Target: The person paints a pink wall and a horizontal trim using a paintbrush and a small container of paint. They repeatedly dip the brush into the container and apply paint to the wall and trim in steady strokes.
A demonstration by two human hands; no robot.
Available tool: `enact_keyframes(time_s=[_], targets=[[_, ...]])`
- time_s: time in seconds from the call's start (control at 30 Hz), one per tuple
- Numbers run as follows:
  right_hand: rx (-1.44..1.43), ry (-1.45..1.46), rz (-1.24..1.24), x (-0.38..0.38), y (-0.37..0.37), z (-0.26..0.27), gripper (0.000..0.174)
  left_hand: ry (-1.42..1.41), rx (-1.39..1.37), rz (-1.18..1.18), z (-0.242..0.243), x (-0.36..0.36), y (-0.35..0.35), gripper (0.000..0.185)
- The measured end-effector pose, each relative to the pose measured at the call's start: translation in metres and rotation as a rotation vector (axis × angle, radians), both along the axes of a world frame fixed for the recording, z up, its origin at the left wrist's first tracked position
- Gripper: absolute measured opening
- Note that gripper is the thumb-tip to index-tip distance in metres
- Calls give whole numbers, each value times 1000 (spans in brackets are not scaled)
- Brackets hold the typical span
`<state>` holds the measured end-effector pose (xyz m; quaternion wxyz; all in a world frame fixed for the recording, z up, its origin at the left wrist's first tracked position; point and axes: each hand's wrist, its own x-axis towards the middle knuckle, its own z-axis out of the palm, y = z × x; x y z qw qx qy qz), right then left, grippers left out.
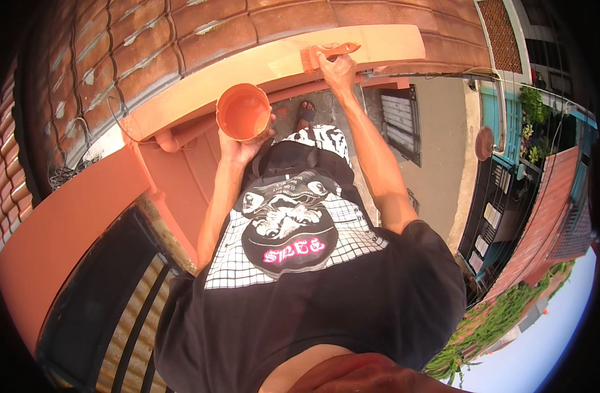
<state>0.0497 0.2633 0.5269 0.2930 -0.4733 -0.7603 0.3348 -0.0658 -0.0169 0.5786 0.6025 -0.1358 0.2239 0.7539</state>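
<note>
My right hand [338,72] grips a wide paintbrush [332,51] coated in orange paint, its bristles pointing left against the face of a long orange fascia board [388,43]. My left hand [243,150] holds a round tub [223,115] from below and the side, left of the brush and close to the board's lower edge. Orange paint [246,118] shows inside the tub. Around the bristles, part of the board looks lighter than the surface farther left. The fingers under the tub are partly hidden.
Clay roof tiles [216,39] rise beyond the board. Below it run an orange pipe [168,141] and a tangle of wire [64,174] lies at left. A sandalled foot [307,112] shows far below, near a shuttered window [402,125]. A lamp [484,143] and cables are at right.
</note>
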Motion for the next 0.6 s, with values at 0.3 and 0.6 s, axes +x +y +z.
enact_keyframes(time_s=[0.3, 0.6], targets=[[391, -386, -169, 64, 52, 24, 17, -12, 15, 20, -10, 4, -12, 67], [170, 86, 488, -67, -84, -3, 20, -36, 8, 11, -6, -1, -6, 77]])
